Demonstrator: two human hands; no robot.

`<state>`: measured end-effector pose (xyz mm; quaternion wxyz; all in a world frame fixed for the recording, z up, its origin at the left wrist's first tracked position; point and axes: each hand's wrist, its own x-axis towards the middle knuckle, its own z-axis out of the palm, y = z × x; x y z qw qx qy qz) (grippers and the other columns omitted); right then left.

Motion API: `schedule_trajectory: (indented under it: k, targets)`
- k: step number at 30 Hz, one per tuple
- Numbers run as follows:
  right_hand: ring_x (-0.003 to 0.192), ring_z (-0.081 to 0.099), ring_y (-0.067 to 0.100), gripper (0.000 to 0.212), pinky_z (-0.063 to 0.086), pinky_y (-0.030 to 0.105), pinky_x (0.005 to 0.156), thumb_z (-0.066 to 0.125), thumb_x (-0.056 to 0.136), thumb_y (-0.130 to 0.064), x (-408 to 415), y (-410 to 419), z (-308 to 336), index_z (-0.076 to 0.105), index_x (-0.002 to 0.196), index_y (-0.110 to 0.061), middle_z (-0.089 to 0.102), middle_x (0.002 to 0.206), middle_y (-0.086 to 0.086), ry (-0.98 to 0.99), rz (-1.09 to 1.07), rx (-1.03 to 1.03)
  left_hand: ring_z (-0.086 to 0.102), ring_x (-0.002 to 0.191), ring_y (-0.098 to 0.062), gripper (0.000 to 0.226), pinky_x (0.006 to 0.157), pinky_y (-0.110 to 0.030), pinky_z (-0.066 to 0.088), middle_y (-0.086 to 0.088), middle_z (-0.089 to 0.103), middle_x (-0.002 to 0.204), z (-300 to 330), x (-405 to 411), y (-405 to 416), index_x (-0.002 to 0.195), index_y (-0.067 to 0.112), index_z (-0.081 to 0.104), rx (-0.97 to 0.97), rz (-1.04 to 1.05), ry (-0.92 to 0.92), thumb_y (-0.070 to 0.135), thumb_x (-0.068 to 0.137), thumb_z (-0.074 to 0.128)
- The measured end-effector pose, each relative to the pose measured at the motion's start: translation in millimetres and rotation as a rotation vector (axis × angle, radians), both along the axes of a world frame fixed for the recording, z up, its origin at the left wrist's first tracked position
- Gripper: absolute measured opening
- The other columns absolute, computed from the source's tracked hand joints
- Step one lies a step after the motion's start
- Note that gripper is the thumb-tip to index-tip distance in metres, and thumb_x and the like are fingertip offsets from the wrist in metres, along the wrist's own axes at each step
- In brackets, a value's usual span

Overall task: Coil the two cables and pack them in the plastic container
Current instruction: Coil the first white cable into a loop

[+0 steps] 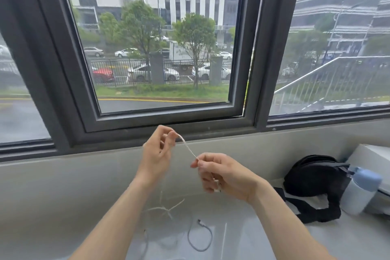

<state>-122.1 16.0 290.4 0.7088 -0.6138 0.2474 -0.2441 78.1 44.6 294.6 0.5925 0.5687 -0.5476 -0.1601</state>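
Standing by the window, I see a person holding a thin white cable (188,148) up in front of the sill, stretched between both hands. The left hand (157,154) pinches the cable between thumb and fingertips at the higher end, while the right hand (219,172) is closed around it lower down, with what looks like a white plug end showing under its fingers. The short span between the two hands is fairly taut, which I take to be a way of straightening the cable and measuring out the first loop before winding; the coiling seems barely begun. From the left hand the remainder of the cable drops to the pale countertop (52,207), where it lies in a loose tangle just below the wrists. A second, grey cable (200,238) lies curled on the countertop near the person, its connector end free, apparently untouched and waiting its turn. I cannot see a plastic container with any certainty; a faint clear edge shows beside the grey cable, but it is too indistinct to name. Off to the right, well apart from the cables, a black pouch (314,177) with a strap sits next to a pale blue bottle (358,192), with a white box (373,154) behind them against the wall.
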Motion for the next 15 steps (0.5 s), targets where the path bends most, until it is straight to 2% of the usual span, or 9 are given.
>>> schedule_trajectory:
  k: [2,5,7,9,11,13,15]
  targets:
    - [0.050,0.036,0.011,0.014,0.030,0.026,0.055,0.055,0.099,-0.018,8.5,10.5,25.1,0.061,0.104,-0.007,0.050,0.070,0.002,-0.050,0.061,-0.029,0.054,0.055,-0.015,0.023,0.059,-0.034,0.048,0.009,0.061,0.067,21.1,0.1,7.4,0.088,0.018,0.061,-0.053,0.018,0.030,0.034,0.101,0.051]
    - [0.052,0.038,0.011,0.019,0.028,0.025,0.055,0.048,0.102,-0.018,17.4,25.4,57.5,0.062,0.106,-0.006,0.057,0.072,0.003,-0.109,0.148,-0.107,0.051,0.053,-0.014,0.025,0.057,-0.029,0.044,0.009,0.062,0.066,48.7,-0.6,18.4,0.085,0.021,0.060,-0.115,0.037,0.066,0.035,0.101,0.048]
    - [0.057,0.044,0.013,0.022,0.030,0.027,0.058,0.046,0.103,-0.017,21.6,33.8,77.2,0.066,0.105,-0.007,0.061,0.075,0.006,-0.163,0.178,-0.158,0.052,0.055,-0.017,0.026,0.059,-0.034,0.046,0.006,0.060,0.069,60.7,1.1,23.4,0.083,0.025,0.059,-0.114,0.050,0.057,0.037,0.102,0.046]
    - [0.066,0.051,0.018,0.024,0.034,0.028,0.062,0.044,0.103,-0.013,26.2,40.2,95.8,0.068,0.104,-0.010,0.067,0.082,0.008,-0.238,0.173,-0.210,0.061,0.061,-0.023,0.027,0.065,-0.046,0.053,0.003,0.063,0.067,66.5,4.4,27.6,0.083,0.029,0.060,-0.064,0.049,0.006,0.042,0.102,0.046]
    - [0.076,0.061,0.023,0.025,0.042,0.033,0.069,0.040,0.105,-0.010,30.4,43.3,113.6,0.066,0.106,-0.007,0.071,0.090,0.011,-0.337,0.158,-0.246,0.068,0.067,-0.029,0.022,0.070,-0.051,0.058,-0.001,0.069,0.069,69.6,2.2,32.1,0.087,0.027,0.062,-0.010,0.010,-0.044,0.039,0.099,0.048]
    - [0.087,0.069,0.029,0.027,0.051,0.040,0.079,0.036,0.107,-0.006,33.6,45.0,129.6,0.063,0.111,-0.003,0.073,0.097,0.015,-0.427,0.118,-0.275,0.064,0.060,-0.014,0.023,0.064,-0.039,0.054,0.003,0.069,0.066,68.5,-7.5,38.4,0.085,0.024,0.066,-0.015,-0.008,-0.091,0.025,0.100,0.049]
    - [0.098,0.071,0.035,0.030,0.054,0.042,0.088,0.034,0.107,-0.004,36.2,45.1,142.2,0.063,0.115,-0.001,0.074,0.103,0.018,-0.465,0.032,-0.325,0.051,0.048,-0.003,0.030,0.056,-0.029,0.043,0.009,0.062,0.058,66.6,-21.6,50.8,0.079,0.026,0.064,-0.022,-0.035,-0.123,0.026,0.104,0.046]
